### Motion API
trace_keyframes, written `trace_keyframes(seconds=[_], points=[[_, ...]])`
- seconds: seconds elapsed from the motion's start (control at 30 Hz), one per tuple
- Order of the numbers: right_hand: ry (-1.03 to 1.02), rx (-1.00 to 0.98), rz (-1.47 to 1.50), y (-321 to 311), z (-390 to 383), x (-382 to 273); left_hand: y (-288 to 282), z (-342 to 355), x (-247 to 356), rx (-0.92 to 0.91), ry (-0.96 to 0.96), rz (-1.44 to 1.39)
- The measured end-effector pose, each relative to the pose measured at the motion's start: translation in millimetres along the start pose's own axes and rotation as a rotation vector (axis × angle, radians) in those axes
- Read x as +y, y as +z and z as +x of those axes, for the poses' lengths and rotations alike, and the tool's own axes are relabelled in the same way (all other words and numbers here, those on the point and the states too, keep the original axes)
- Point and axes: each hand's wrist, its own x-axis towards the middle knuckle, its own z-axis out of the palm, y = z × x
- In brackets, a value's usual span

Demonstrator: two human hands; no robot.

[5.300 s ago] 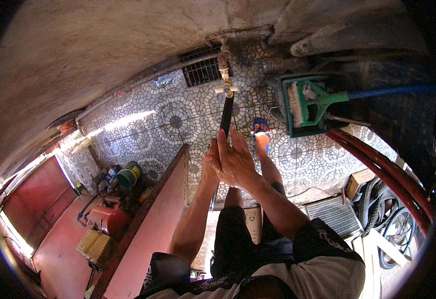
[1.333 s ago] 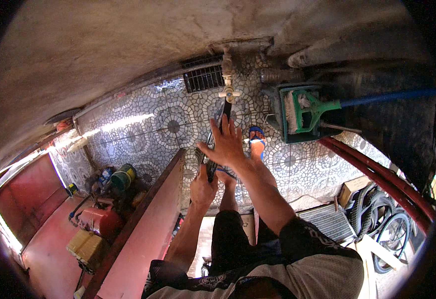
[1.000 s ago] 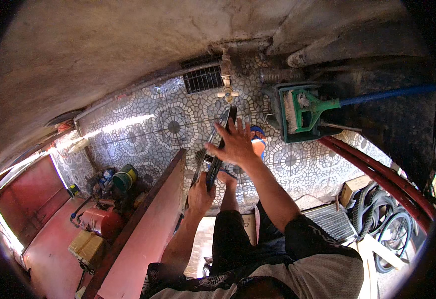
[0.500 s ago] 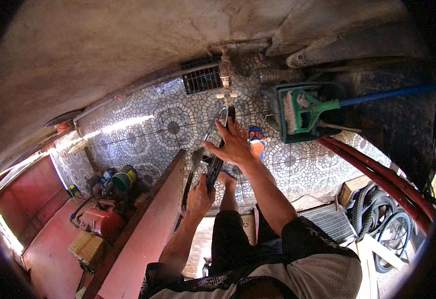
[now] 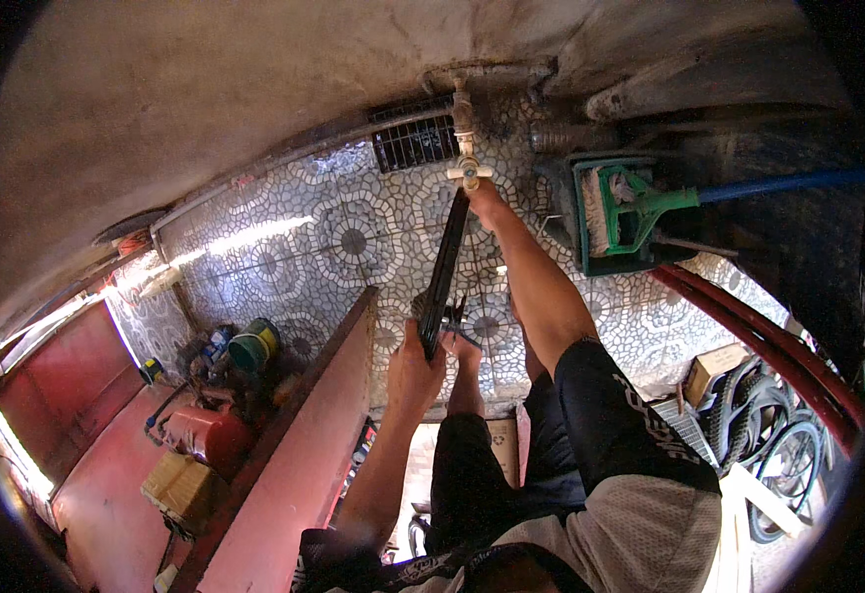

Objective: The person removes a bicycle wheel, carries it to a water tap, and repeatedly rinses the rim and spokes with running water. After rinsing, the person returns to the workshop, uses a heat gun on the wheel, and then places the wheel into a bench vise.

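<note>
My left hand (image 5: 415, 361) is closed round the lower end of a long black bar-like piece (image 5: 444, 267), tilted toward the pale wall tap (image 5: 467, 169). A small dark bracket shows beside its lower part, too indistinct to name. My right hand (image 5: 484, 203) reaches to the tap, fingers curled at its handle and partly hidden by it, beside the bar's upper end. My feet are behind and below the bar, on the pebble-patterned tile floor (image 5: 353, 237).
A drain grate (image 5: 403, 146) is behind the tap. A green bin (image 5: 592, 259) with a blue-handled brush stands right, above red pipes (image 5: 748, 336). A pink partition (image 5: 294, 455), red tank (image 5: 210, 435) and carton (image 5: 180, 489) are left; tires (image 5: 748, 415) lie lower right.
My right hand has left the black piece's middle and moved forward to the tap. My left hand still holds the piece, now slightly further right and higher in view.
</note>
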Motion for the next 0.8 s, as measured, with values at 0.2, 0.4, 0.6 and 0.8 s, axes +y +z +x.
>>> trace_keyframes(seconds=[0.2, 0.4, 0.6, 0.8], points=[[0.246, 0.051, 0.337, 22.9, -50.7, 0.6, 19.8, 22.8, 10.6, -0.033, -0.057, -0.015], [0.005, 0.099, -0.019, 33.7, -115.8, -4.3, 28.5, 40.5, 17.2, 0.016, -0.09, 0.027], [-0.171, 0.191, -0.132, 54.6, -157.5, 35.7, 29.9, 52.9, 9.8, 0.031, -0.037, -0.083], [-0.148, 0.271, -0.139, -27.5, -50.5, 13.6, 36.4, 37.7, 34.3, -0.028, -0.004, -0.051]])
